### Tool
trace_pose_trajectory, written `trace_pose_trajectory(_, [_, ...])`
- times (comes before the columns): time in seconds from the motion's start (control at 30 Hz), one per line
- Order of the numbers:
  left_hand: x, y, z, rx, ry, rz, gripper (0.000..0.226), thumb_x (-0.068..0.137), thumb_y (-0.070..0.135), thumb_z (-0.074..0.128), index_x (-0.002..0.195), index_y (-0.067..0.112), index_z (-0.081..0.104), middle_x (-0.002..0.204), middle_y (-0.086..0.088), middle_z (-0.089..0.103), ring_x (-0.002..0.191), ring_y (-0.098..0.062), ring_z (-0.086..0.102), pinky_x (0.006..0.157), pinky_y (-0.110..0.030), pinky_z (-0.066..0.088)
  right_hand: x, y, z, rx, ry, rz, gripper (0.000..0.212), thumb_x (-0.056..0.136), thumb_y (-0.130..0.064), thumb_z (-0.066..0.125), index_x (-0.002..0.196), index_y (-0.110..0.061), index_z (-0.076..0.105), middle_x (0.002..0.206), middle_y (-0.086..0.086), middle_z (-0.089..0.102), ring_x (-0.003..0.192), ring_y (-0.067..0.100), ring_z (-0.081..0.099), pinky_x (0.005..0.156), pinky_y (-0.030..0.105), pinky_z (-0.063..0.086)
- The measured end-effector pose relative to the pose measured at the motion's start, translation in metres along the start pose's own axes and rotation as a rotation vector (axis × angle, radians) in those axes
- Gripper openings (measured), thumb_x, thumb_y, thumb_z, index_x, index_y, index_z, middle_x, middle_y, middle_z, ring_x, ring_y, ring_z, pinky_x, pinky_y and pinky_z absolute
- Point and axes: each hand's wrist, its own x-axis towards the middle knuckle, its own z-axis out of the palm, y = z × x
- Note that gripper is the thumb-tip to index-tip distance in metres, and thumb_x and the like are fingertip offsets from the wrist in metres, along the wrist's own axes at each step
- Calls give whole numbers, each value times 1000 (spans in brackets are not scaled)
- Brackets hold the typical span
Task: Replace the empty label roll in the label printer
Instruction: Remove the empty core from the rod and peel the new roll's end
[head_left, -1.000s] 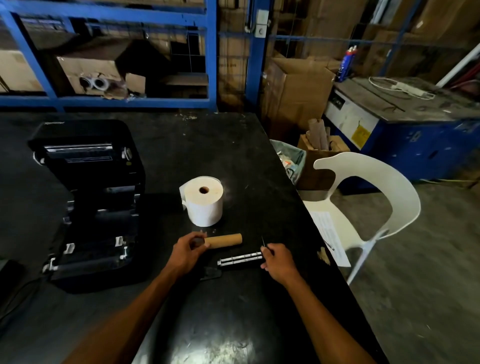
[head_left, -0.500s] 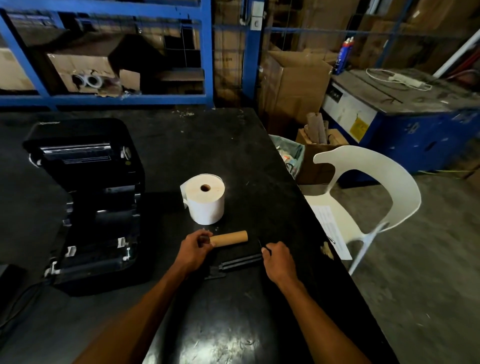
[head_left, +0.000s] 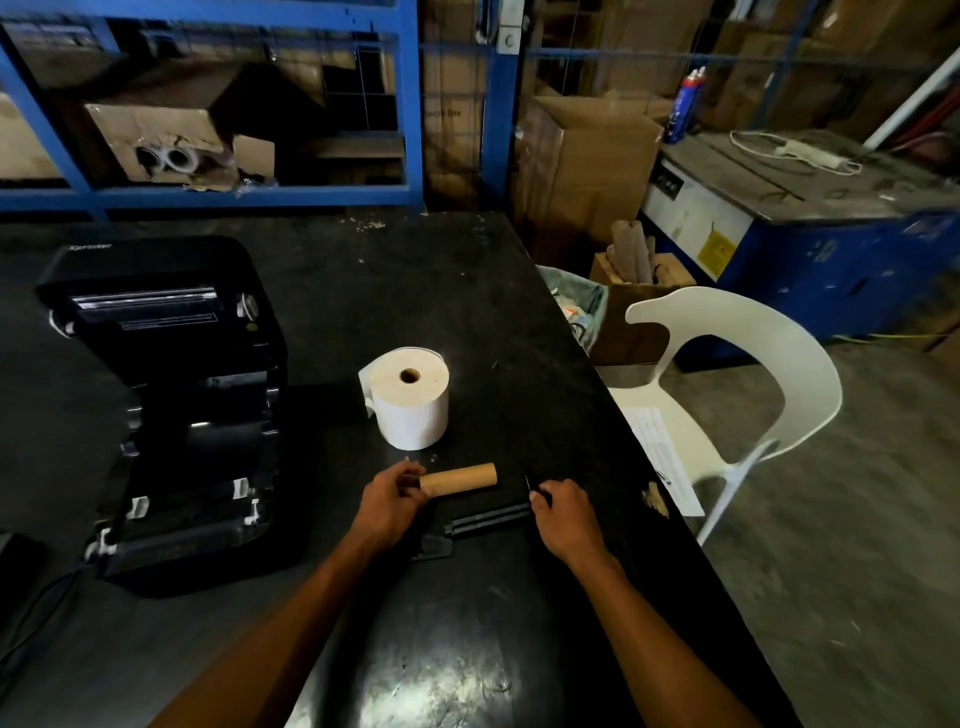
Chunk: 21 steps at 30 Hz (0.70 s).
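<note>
Rotated since earlier, the black spindle (head_left: 488, 517) is pinched by the right hand (head_left: 563, 519) while the left hand (head_left: 387, 506) grips the empty core (head_left: 460, 477), which could roll away if released.

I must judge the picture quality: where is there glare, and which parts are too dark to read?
Head view: glare on the black table near the bottom edge; the open label printer interior is lost in shadow; straight shelf beams bend from wide-angle distortion.

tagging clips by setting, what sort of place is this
Most likely a warehouse packing area: blue metal racking holding brown cardboard boxes, a black label printer open on the dark worktable, and a blue strapping-type machine beside it.
</note>
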Motion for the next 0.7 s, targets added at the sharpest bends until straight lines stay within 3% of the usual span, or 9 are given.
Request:
trace_pose_trajectory(0.17, [-2,3,-4,-34,-4,-28,25,83,6,70,107,9,65,100,-7,66,81,-11,61,70,-13,45,3,-6,-1,-50,123,12,35,95,-35,51,112,-8,64,118,17,57,111,31,54,93,38,46])
trace_pose_trajectory(0.23, [-1,5,-10,-67,39,-24,20,82,10,72,102,10,67,95,-5,68,83,-12,62,75,-18,47,9,-18,-2,-47,222,-24,35,94,-36,51,114,-10,62,118,14,56,112,28,52,93,38,44])
trace_pose_trajectory(0.3, [0,10,-20,-89,105,-14,13,84,12,70,97,12,68,91,-1,68,86,-11,63,71,-14,44,17,-38,-3,12,246,-74,33,94,-35,51,116,-13,61,118,10,56,112,24,51,93,37,46])
trace_pose_trajectory(0.37, [3,17,-30,-112,180,-16,12,86,12,67,98,12,68,91,-1,67,86,-11,62,67,-12,41,26,-61,-4,72,219,-127,31,94,-33,53,117,-15,61,119,9,55,111,22,53,92,38,48])
trace_pose_trajectory(0.53, [27,29,-66,-206,436,-49,12,92,16,59,99,9,65,92,-5,66,86,-17,60,66,-22,40,50,-136,2,191,95,-345,38,88,-34,60,121,-15,59,125,11,52,113,28,55,93,35,45])
trace_pose_trajectory(0.63, [45,30,-77,-238,446,-41,23,95,20,54,111,6,62,106,-12,66,94,-20,59,77,-24,39,60,-167,12,113,-31,-364,59,82,-47,65,132,-20,49,142,11,37,126,31,44,101,37,40])
trace_pose_trajectory(0.7, [59,29,-80,-251,374,-53,35,97,21,51,128,5,54,125,-14,60,112,-23,55,91,-24,38,67,-178,17,-15,-81,-340,76,75,-58,67,137,-23,42,151,12,22,133,34,34,105,40,35])
